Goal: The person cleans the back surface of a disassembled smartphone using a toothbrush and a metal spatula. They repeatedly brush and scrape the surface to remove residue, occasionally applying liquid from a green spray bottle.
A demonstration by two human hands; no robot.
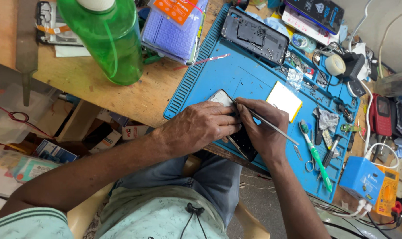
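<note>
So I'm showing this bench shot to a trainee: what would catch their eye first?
Probably the two hands meeting at the middle of the blue work mat: the left hand steadies an opened phone while the right hand holds thin metal tweezers over it. After that, the big green bottle at top left.

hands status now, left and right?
Left hand: closed, pressing down on the phone.
Right hand: closed on the tweezers, tip at the phone.
</note>
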